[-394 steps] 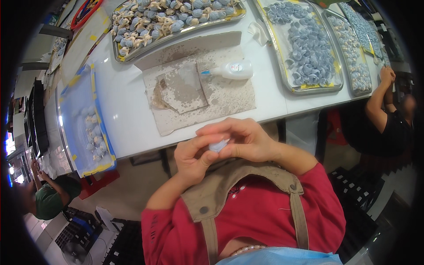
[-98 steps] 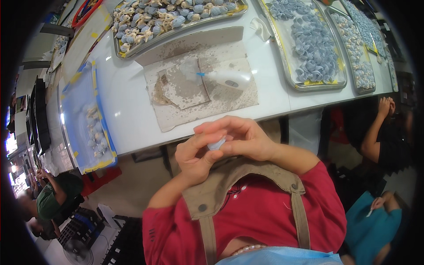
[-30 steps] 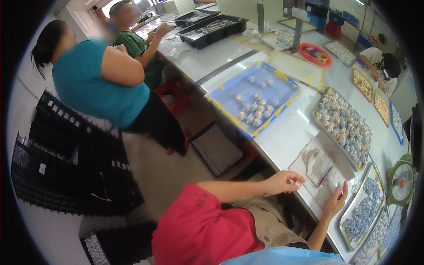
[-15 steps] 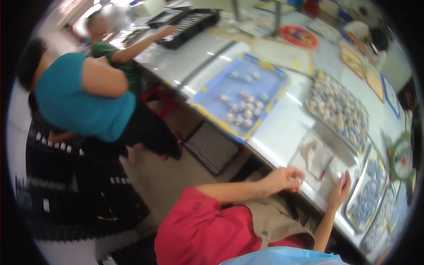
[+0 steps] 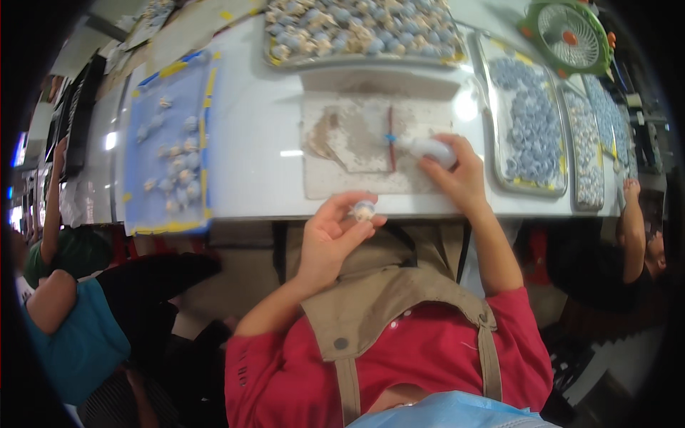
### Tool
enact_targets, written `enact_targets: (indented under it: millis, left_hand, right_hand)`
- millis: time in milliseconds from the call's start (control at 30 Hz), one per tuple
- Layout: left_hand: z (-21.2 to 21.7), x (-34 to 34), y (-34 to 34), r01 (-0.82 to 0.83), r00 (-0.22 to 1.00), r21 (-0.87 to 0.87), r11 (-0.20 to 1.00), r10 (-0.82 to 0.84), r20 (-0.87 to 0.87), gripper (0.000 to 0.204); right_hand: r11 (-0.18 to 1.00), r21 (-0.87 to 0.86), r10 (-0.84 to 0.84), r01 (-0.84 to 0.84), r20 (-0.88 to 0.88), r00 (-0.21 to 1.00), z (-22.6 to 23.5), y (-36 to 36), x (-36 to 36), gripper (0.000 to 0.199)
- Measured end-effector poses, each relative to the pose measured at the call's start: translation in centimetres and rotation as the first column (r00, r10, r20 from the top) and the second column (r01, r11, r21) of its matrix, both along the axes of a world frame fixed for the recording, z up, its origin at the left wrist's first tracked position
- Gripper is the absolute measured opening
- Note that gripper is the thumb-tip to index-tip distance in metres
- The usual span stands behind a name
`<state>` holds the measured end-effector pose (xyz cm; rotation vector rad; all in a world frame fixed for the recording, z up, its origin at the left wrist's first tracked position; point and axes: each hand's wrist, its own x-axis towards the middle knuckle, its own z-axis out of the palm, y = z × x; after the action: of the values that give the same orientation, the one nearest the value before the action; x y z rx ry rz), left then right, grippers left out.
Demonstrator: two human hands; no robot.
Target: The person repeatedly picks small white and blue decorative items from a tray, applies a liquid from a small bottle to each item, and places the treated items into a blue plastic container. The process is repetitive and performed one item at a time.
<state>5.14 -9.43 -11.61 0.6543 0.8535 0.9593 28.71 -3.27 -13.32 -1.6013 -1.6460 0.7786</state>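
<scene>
The left hand [image 5: 330, 235] pinches 1 small pale shell piece [image 5: 364, 210] at the table edge, while the right hand [image 5: 457, 175] closes on a white squeeze bottle [image 5: 430, 149] lying on the stained work mat [image 5: 357, 153]. This looks like a gluing step (judging by the bottle); next, its tip must meet the piece precisely.

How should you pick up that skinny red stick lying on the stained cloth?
Pinch the stick near its middle, about at the blue band, coming straight down from above. It lies flat on the cloth, running away from the person, with bare cloth on its left. The right hand and white bottle sit close on its right, so come from the left.
</scene>
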Motion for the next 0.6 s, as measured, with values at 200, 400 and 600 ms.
enact_targets:
  millis: [200,400,600]
  left_hand:
    - [0.0,1.9,0.5,0.067,0.998,-0.064,0.996,-0.067,-0.004,0.040]
    - [0.3,3.3,0.9,0.077,0.997,-0.001,0.997,-0.077,-0.018,0.040]
    - [-0.2,3.4,0.6,0.057,0.998,0.012,0.998,-0.056,-0.015,0.040]
  right_hand:
    - [0.999,-0.052,-0.010,-0.010,-0.381,0.924,1.1,-2.4,0.7,0.030]
    - [0.994,-0.100,-0.034,-0.042,-0.653,0.756,2.4,-5.9,2.3,0.029]
    - [0.999,0.044,0.039,-0.019,-0.523,0.851,2.5,-6.4,2.7,0.031]
